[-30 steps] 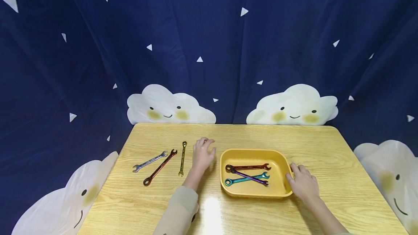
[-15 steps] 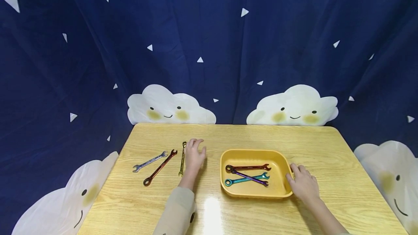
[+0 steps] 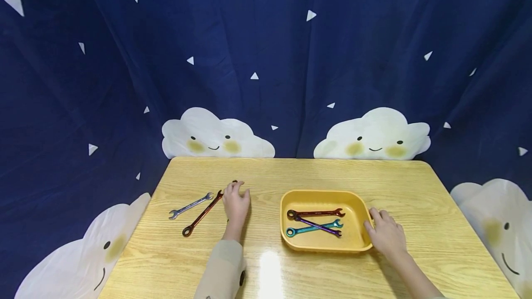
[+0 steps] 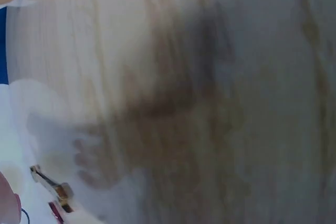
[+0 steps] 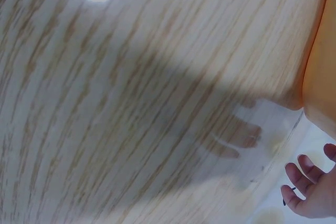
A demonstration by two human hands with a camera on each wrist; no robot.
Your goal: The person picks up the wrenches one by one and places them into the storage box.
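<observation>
My left hand [image 3: 235,206] hovers over the gold wrench [image 3: 235,181] with its fingers loosely bent, hiding most of it. In the left wrist view, part of that gold wrench [image 4: 55,188] shows near the edge of the hand [image 4: 7,203], apart from it. A red wrench [image 3: 203,212] and a silver-blue wrench [image 3: 191,206] lie further left. At the right end of the yellow plastic tub [image 3: 324,247], my right hand [image 3: 387,233] holds the rim, thumb over it and fingers outside. Inside lie a dark red wrench [image 3: 317,213], a teal wrench [image 3: 309,229] and a purple wrench [image 3: 324,228].
Everything stands on a light wooden table [image 3: 316,174] with rounded back corners. Behind it hangs a dark blue curtain [image 3: 291,59] with white cloud faces. Bare tabletop lies between the left hand and the tub.
My left hand has moved left from beside the tub until it covers the gold wrench. The right hand and the tub have stayed in place.
</observation>
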